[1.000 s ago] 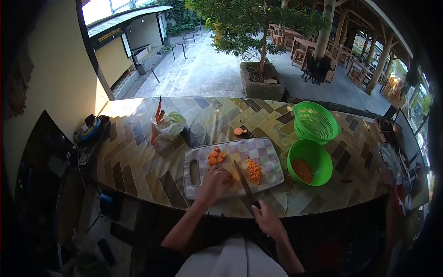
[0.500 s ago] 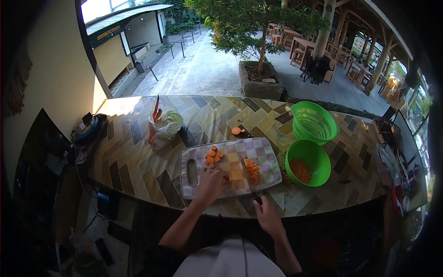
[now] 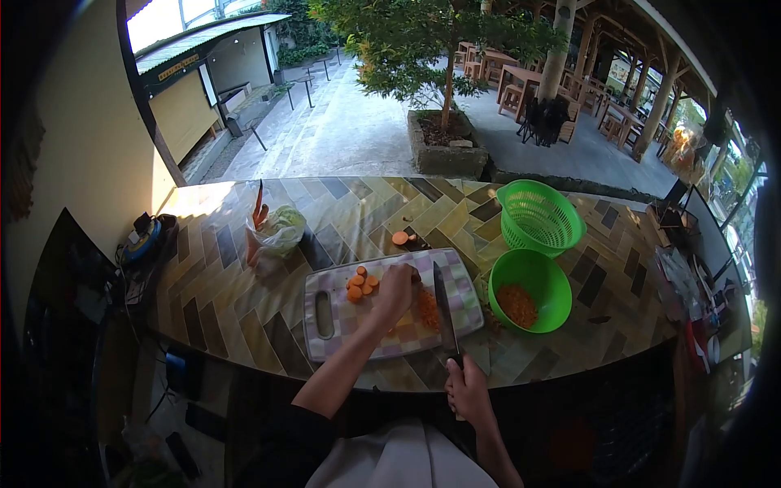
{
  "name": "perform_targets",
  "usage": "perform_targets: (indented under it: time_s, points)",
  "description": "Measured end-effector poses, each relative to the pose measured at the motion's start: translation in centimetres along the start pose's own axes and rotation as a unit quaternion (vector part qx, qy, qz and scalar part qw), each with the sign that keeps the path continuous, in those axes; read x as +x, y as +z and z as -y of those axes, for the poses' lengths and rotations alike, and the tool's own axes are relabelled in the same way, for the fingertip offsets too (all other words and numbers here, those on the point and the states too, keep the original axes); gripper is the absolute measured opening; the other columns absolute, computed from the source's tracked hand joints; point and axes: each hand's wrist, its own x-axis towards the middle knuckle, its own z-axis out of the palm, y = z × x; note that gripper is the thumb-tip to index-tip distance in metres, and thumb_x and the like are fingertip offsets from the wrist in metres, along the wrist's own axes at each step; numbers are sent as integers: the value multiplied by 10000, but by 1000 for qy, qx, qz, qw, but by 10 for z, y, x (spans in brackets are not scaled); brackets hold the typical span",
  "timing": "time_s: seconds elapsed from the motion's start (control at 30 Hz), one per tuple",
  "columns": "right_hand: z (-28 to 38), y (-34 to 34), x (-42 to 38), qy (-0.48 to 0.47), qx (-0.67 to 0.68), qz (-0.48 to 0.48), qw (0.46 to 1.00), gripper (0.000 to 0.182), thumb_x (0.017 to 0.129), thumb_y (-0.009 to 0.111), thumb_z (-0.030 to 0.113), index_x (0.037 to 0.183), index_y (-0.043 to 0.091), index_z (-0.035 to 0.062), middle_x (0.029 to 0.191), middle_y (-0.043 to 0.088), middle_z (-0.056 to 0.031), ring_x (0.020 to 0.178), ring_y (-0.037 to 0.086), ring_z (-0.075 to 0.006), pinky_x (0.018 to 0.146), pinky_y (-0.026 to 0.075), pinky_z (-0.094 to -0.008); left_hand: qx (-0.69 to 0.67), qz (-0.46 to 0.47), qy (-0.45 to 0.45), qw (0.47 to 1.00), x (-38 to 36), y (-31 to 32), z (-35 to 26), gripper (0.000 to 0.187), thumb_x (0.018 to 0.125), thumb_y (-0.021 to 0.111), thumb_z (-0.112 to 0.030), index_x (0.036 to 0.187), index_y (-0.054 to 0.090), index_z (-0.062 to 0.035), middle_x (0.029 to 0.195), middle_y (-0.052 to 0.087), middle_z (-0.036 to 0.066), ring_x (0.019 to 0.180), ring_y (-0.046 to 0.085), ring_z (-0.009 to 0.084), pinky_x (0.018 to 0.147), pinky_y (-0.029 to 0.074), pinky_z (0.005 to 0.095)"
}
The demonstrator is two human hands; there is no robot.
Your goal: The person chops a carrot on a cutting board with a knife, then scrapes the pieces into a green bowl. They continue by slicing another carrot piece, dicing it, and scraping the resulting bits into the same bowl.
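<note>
My right hand (image 3: 468, 389) is wrapped round the black handle of a knife (image 3: 445, 311), whose blade points away over the right part of a checkered cutting board (image 3: 390, 348). Over the middle of the board is my left hand (image 3: 396, 291), its fingers bent down near the far edge; what they hold, if anything, is hidden. Orange carrot slices (image 3: 359, 285) lie in a small heap left of it. Finely chopped carrot (image 3: 429, 311) sits between my left hand and the blade. More chopped carrot (image 3: 517, 306) is inside a green bowl (image 3: 556, 286) right of the board.
A green strainer basket (image 3: 541, 215) stands behind the bowl. Carrot ends (image 3: 400, 237) lie beyond the board. At the back left is a plastic bag (image 3: 281, 232) with vegetables. Cables and a blue item (image 3: 140, 244) lie at the left edge.
My left hand has moved forward and right from the near part of the board. The knife has shifted to the right of the chopped carrot. The whole view has shifted slightly.
</note>
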Motion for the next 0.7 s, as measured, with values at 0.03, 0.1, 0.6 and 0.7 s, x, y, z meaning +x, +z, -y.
perform_targets:
  time_s: [0.03,0.1,0.6,0.7]
  points:
    - [-1,-1,0,-1,0,0,1000,246,1060,451,289,955,413,70,578,402,9,408,388,-66,359,329,-254,-16,-9,-15,1000,0,0,-1,196,708,652,61,883,738,38,832,708,226,796,718,333,720,546,356]
    - [-3,-2,0,-1,-4,2,1000,249,1058,455,288,950,416,68,575,404,8,409,391,-67,360,330,-255,-36,-22,-33,999,1,4,3,199,697,635,81,863,736,42,824,711,220,789,723,314,721,548,345]
    - [-8,-5,8,-14,-18,30,999,231,1051,473,278,948,400,84,575,405,14,413,398,-64,360,332,-256,1,-46,-81,996,9,12,-2,159,693,718,-13,851,733,-2,819,707,193,799,695,357,713,540,407]
    - [-10,-6,6,-11,-31,37,999,230,1051,474,281,959,401,83,578,413,10,418,411,-67,362,346,-259,-61,-42,-96,993,14,6,5,165,688,759,-38,846,736,1,814,719,173,779,709,312,695,548,376]
